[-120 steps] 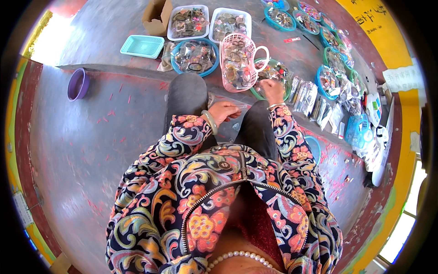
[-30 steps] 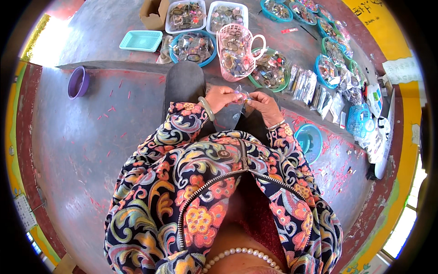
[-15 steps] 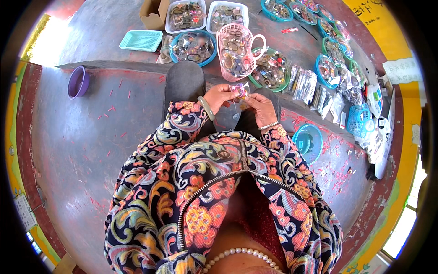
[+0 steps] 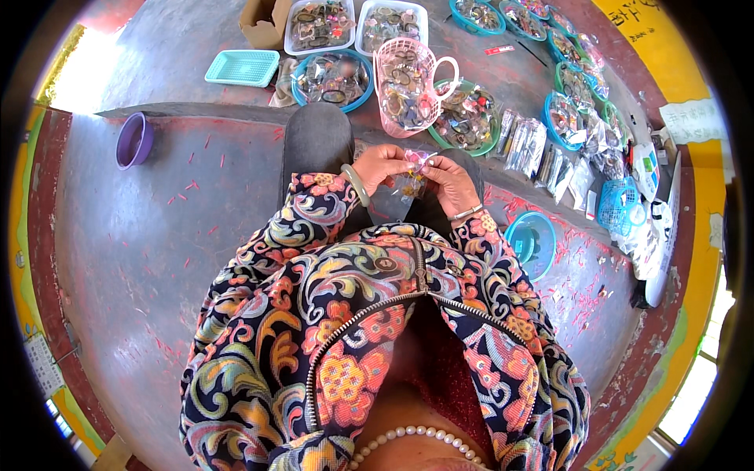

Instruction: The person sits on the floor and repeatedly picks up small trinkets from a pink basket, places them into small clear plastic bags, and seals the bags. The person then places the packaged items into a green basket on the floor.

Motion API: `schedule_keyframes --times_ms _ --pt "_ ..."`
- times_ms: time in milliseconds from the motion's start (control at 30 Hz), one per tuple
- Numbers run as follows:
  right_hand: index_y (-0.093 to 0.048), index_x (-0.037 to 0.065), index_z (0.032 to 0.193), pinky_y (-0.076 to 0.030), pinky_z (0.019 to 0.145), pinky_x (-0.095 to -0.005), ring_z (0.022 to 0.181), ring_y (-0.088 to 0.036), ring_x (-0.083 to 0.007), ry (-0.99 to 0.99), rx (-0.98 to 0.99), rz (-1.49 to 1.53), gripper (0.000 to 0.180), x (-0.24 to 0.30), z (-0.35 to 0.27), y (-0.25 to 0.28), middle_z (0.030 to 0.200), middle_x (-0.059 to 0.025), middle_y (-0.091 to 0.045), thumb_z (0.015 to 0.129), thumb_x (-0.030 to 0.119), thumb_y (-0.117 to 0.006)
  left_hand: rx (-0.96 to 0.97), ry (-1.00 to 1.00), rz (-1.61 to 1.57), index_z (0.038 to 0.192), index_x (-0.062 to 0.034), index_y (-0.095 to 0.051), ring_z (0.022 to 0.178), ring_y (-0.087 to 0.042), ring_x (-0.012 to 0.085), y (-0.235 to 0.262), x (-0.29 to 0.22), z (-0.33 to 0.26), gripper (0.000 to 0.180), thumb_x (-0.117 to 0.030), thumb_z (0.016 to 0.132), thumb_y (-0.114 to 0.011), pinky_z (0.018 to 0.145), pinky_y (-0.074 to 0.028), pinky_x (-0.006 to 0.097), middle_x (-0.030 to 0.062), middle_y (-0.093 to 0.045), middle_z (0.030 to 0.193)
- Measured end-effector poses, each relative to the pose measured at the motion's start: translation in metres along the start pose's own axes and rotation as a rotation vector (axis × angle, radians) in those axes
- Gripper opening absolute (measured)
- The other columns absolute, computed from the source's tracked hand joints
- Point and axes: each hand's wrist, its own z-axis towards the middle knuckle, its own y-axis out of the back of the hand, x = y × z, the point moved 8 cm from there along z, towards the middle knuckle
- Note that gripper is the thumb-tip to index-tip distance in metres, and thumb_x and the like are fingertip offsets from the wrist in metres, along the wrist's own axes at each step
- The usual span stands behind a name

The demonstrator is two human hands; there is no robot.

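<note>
My left hand (image 4: 382, 165) and my right hand (image 4: 449, 179) meet above my knees, both pinching a small clear plastic packet (image 4: 411, 182) with pink and coloured bits at its top. The packet hangs between my fingers. A green bangle sits on my left wrist, a thin bracelet on my right. Just beyond my hands stands a pink plastic basket (image 4: 408, 82) with a handle, filled with small trinkets.
Round and square trays of trinkets line the floor ahead: a blue-rimmed bowl (image 4: 332, 78), a green-rimmed bowl (image 4: 467, 119), white trays (image 4: 318, 23). An empty turquoise tray (image 4: 243, 67), a purple cup (image 4: 133, 140), a light-blue bowl (image 4: 532, 243) and packets in rows (image 4: 542, 157) lie around.
Four seconds ago my right hand reached out to the green-rimmed bowl; it has since come back to my left hand, and both now hold the packet closer to my lap.
</note>
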Motion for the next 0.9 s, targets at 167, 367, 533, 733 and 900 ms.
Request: schedule_keyframes --times_ms 167,367,533,733,900 --pt "-0.056 0.01 0.082 -0.038 0.06 -0.0179 0.068 -0.05 -0.0052 -0.012 -0.003 -0.091 0.008 -0.001 0.0 -0.003 0.076 0.0036 -0.056 0.075 0.008 -0.061 0.055 0.035 0.063 0.094 -0.0053 -0.059 0.057 -0.045 0.0011 -0.004 0.001 -0.004 0.021 -0.016 0.076 -0.06 0.044 -0.031 0.015 -0.0021 -0.057 0.075" --pt "-0.057 0.005 0.085 -0.039 0.059 -0.0188 0.066 -0.053 -0.0075 -0.075 0.046 -0.122 0.012 0.005 -0.003 -0.009 0.076 -0.0001 -0.058 0.075 0.008 -0.061 0.128 0.077 0.322 0.094 -0.0032 -0.059 0.057 -0.045 0.0019 -0.018 -0.011 -0.011 0.021 -0.014 0.076 -0.059 0.047 -0.035 0.017 -0.0006 -0.059 0.08" --pt "-0.056 0.001 0.086 -0.04 0.058 -0.0189 0.064 -0.054 -0.0087 0.008 -0.006 -0.169 0.014 0.006 0.003 0.001 0.076 -0.0031 -0.059 0.075 0.008 -0.061 0.255 -0.088 0.197 0.096 -0.0008 -0.058 0.074 -0.052 0.0053 -0.022 -0.002 -0.001 0.022 -0.01 0.076 -0.06 0.066 -0.041 0.021 0.0015 -0.06 0.086" --pt "-0.056 0.002 0.086 -0.039 0.059 -0.0187 0.066 -0.053 -0.0075 0.059 -0.063 -0.132 0.014 0.008 0.001 0.003 0.076 -0.002 -0.059 0.075 0.009 -0.062 0.226 0.064 0.144 0.097 0.0 -0.057 0.081 -0.053 0.007 -0.02 0.005 -0.002 0.025 -0.011 0.076 -0.061 0.072 -0.04 0.021 0.0031 -0.06 0.09" --pt "-0.056 0.003 0.085 -0.039 0.062 -0.018 0.069 -0.053 -0.0069 -0.039 0.068 -0.212 0.015 0.007 0.001 -0.011 0.078 0.0 -0.058 0.074 0.011 -0.063 0.16 0.01 0.243 0.086 0.0 -0.061 0.068 -0.051 0.0053 -0.013 0.001 -0.005 0.02 -0.017 0.076 -0.062 0.062 -0.04 0.02 0.0002 -0.059 0.074"
